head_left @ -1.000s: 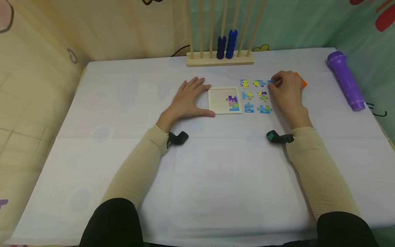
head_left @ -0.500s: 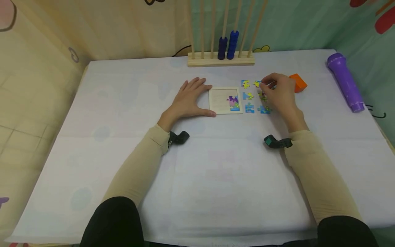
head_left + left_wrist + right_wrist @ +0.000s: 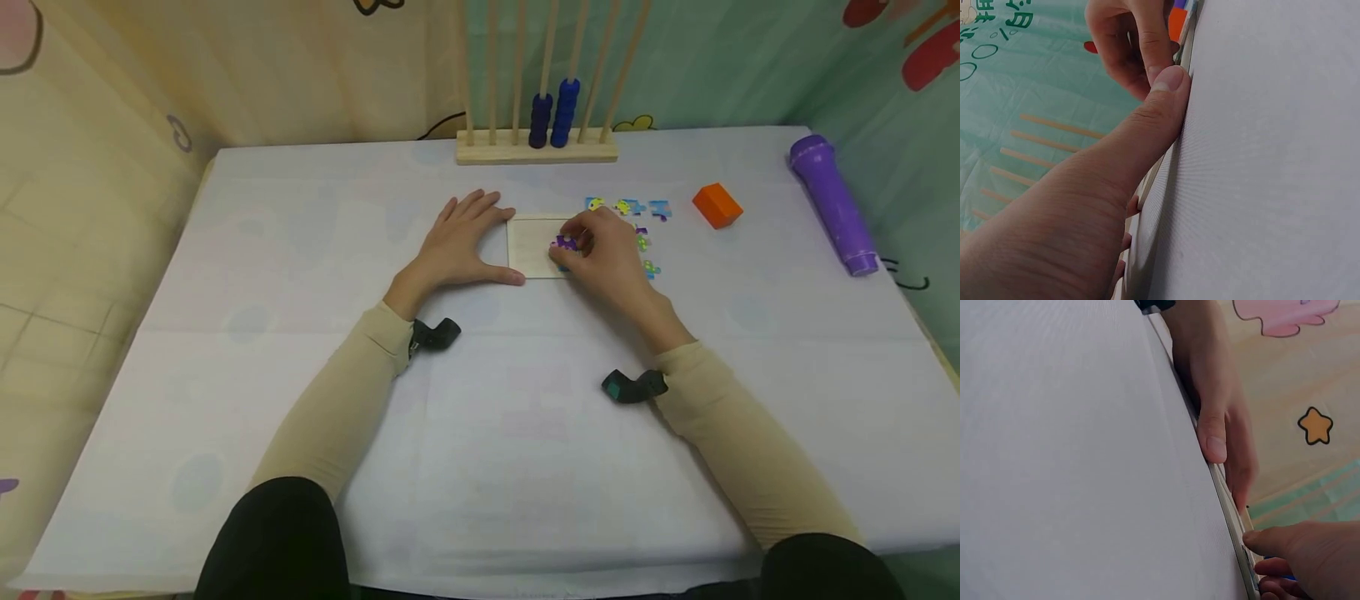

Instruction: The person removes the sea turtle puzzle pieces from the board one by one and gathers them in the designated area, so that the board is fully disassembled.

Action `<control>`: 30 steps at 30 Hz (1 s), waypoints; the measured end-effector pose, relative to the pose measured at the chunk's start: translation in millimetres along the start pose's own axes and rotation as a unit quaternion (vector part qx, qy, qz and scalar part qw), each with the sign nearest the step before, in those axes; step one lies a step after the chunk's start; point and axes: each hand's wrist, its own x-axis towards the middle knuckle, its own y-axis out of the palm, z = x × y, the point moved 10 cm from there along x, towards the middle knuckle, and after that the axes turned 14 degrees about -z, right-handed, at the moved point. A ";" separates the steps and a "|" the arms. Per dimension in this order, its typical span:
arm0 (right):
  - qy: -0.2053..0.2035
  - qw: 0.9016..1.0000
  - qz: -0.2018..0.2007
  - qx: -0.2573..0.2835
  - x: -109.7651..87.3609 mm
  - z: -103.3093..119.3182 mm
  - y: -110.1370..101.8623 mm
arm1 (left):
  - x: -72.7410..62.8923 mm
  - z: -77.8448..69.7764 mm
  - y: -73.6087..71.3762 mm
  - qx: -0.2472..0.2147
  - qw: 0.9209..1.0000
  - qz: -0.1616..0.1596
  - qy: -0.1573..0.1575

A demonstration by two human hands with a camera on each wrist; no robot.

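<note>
My left hand [image 3: 459, 243] lies spread on the table, its thumb and index finger touching the left side of a shallow wooden puzzle tray [image 3: 531, 242]. Over the tray's right part, my right hand [image 3: 611, 260] has curled fingers, with thumb and index fingertip pinching at a purple puzzle piece [image 3: 565, 242]. The hand hides most of the tray's right side and some nearby pieces. Loose pieces show beyond it, among them a blue one [image 3: 660, 209] and a blue-and-yellow one [image 3: 628, 207]. In the left wrist view, the left thumb [image 3: 1147, 119] presses along the tray's edge.
An orange block [image 3: 717, 206] sits right of the loose pieces. A purple flashlight-shaped object [image 3: 834, 204] lies by the right edge. At the back stands a wooden bead rack [image 3: 536, 148] with dark blue beads [image 3: 566, 112]. Printed curtains [image 3: 712, 67] surround the white-covered table [image 3: 480, 467].
My right hand has moved left from the farthest loose pieces to the tray, uncovering the orange block and a blue piece. The left hand has stayed in place.
</note>
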 end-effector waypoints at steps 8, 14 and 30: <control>0.012 1.000 0.004 -0.010 -2.8 -3.4 9.4 | -1.7 0.5 2.1 -0.007 1.000 0.006 -0.004; 0.004 1.000 0.001 -0.009 0.2 -1.7 12.6 | -2.4 -0.1 0.1 0.000 1.000 0.006 -0.004; 0.026 1.000 -0.012 -0.005 2.8 -7.9 16.8 | -1.7 0.6 -0.2 -0.003 1.000 0.007 -0.008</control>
